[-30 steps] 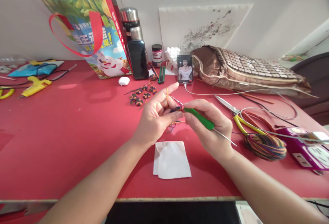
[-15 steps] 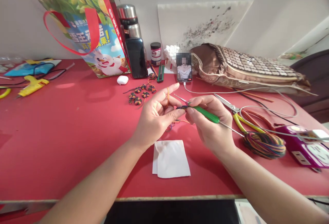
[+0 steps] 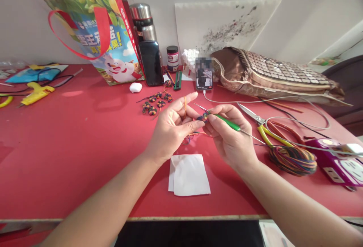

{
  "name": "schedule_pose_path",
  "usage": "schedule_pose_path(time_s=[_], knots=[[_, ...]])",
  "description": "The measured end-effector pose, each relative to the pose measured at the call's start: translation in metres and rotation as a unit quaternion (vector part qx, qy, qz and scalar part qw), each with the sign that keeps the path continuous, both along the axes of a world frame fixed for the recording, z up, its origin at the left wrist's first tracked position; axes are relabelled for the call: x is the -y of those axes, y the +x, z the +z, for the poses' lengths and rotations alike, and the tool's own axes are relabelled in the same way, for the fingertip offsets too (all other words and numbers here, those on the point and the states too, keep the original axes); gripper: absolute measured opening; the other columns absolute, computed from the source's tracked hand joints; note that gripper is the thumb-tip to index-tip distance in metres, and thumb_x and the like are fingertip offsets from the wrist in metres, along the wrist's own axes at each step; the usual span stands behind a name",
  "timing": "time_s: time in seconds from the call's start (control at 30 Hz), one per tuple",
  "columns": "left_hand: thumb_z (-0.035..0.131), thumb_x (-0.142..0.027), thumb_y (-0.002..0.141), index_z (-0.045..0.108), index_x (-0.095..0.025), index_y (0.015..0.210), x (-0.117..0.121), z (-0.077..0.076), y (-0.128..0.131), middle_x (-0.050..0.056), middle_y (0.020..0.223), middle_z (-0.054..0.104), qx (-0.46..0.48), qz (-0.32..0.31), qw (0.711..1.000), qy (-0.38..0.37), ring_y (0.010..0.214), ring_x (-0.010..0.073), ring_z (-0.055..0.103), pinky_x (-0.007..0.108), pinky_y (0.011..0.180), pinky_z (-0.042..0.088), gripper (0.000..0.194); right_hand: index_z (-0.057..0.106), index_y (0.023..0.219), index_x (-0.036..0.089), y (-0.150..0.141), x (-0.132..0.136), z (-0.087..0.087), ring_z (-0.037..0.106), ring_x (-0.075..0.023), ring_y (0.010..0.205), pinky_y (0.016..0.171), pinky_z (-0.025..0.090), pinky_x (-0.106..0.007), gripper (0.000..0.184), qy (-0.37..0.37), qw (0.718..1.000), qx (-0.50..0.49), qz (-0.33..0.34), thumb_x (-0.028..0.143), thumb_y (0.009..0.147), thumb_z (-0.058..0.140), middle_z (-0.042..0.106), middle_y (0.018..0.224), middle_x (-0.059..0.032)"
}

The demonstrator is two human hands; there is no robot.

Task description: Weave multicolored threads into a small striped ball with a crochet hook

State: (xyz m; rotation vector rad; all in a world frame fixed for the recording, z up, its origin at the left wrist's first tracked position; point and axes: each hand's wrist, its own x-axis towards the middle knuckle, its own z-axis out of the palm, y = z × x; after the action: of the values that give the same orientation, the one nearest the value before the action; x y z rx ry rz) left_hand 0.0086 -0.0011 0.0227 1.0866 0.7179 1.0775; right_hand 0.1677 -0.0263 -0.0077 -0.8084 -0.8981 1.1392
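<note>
My left hand (image 3: 172,126) pinches a small multicoloured crochet piece (image 3: 203,117) between thumb and fingers, with orange yarn looped over the raised index finger. My right hand (image 3: 229,137) grips a green-handled crochet hook (image 3: 228,123), whose metal tip pokes through the piece toward the upper left. Both hands hover above the red table (image 3: 70,145). The yarn trails to a multicoloured yarn skein (image 3: 292,160) on the right. A folded white paper (image 3: 188,175) lies just below my hands.
Several finished crochet pieces (image 3: 154,103) lie behind my hands. Yellow-handled scissors (image 3: 256,120), a purple power strip (image 3: 337,160), a phone (image 3: 203,75) on a cable, a printed bag (image 3: 93,31), a flask (image 3: 143,20), a dark phone (image 3: 150,63), a cushion (image 3: 272,75) and a yellow glue gun (image 3: 35,93) surround them.
My right hand has turned and slid the hook further through the crochet piece, so the handle now lies flatter and more to the right. My left hand has hardly moved.
</note>
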Motion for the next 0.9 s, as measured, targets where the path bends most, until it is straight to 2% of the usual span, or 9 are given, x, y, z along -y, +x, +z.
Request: schedule_pose_path(time_s=[0.2,0.3,0.5,0.63,0.73,0.9], knots=[[0.098,-0.012,0.071,0.071,-0.023,0.146,0.003,-0.003,0.006,-0.003,0.094,0.072,-0.013,0.031,0.999,0.012,0.068,0.0069,0.052,0.023,0.064,0.050,0.081,0.071,0.088,0.024,-0.001,-0.001,0.000,0.062,-0.0115,0.063,0.060,0.056,-0.026,0.016,-0.013,1.000,-0.009,-0.006,0.024,0.085,0.087,0.068,0.073,0.0034],[0.097,-0.015,0.074,0.070,-0.023,0.147,0.004,-0.005,0.008,-0.003,0.095,0.071,-0.006,0.035,0.999,0.019,0.073,0.0084,0.058,0.023,0.068,0.053,0.078,0.070,0.089,0.024,-0.001,-0.001,-0.001,0.062,-0.0116,0.063,0.061,0.057,-0.027,0.016,-0.012,1.000,0.000,-0.010,0.025,0.086,0.086,0.067,0.074,0.0036],[0.089,-0.025,0.089,0.064,-0.025,0.156,0.005,-0.009,0.009,0.000,0.096,0.073,-0.012,0.027,0.997,0.066,0.080,0.0132,0.067,0.026,0.072,0.056,0.071,0.071,0.093,0.025,-0.003,0.002,-0.006,0.063,-0.0124,0.062,0.062,0.060,-0.028,0.015,0.012,1.000,0.014,-0.012,0.025,0.090,0.086,0.066,0.073,0.0044],[0.080,-0.022,0.096,0.062,-0.025,0.159,0.004,-0.013,0.005,0.000,0.093,0.071,0.013,0.017,0.997,0.079,0.080,0.0135,0.067,0.026,0.072,0.053,0.066,0.076,0.100,0.025,-0.002,0.007,-0.009,0.068,-0.0138,0.069,0.067,0.063,-0.030,0.010,0.057,0.996,0.059,-0.014,0.028,0.095,0.084,0.073,0.085,0.0007],[0.081,-0.021,0.093,0.066,-0.027,0.156,0.002,-0.016,0.001,-0.002,0.088,0.069,0.027,0.012,0.998,0.058,0.078,0.0131,0.063,0.026,0.069,0.050,0.066,0.079,0.108,0.027,0.001,0.010,-0.009,0.071,-0.0157,0.075,0.070,0.064,-0.032,0.010,0.111,0.989,0.103,-0.010,0.035,0.104,0.076,0.075,0.092,-0.0017],[0.082,-0.020,0.088,0.075,-0.029,0.146,0.001,-0.013,-0.003,-0.002,0.084,0.065,0.012,0.019,0.999,0.045,0.073,0.0128,0.054,0.027,0.062,0.044,0.059,0.079,0.112,0.026,0.006,0.012,-0.005,0.068,-0.0157,0.069,0.063,0.060,-0.031,0.012,0.138,0.974,0.177,-0.037,0.035,0.106,0.074,0.074,0.085,-0.0015]])
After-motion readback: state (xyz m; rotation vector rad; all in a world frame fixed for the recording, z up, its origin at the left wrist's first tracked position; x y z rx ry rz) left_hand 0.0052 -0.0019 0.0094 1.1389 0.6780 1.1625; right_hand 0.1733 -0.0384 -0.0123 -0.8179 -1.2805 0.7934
